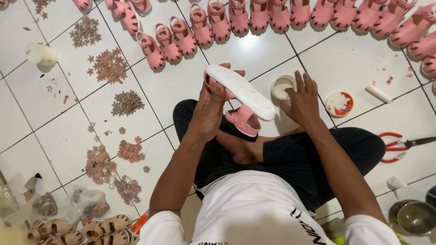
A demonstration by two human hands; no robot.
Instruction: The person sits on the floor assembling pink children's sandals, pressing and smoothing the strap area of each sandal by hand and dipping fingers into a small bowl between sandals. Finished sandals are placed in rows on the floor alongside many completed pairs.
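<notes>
- Our left hand (210, 106) grasps the pink sandal (240, 102), sole up, above our lap.
- Our right hand (303, 100) hovers with loose, empty fingers near the small white pot (282, 86) on the floor.
- We should keep the sole steady and level.

Held sandal (243, 119) pink, sole white. Row of sandals (272, 16) along far edge pink. Floor (181, 81) white tiles, dark grout lines. Flower trims (109, 66) at left in dusty pink and brown heaps. Near-left sandals (91, 229) tan. Pliers (393, 146) at right red-handled. Trousers (295, 159) black, shirt (254, 213) white.
</notes>
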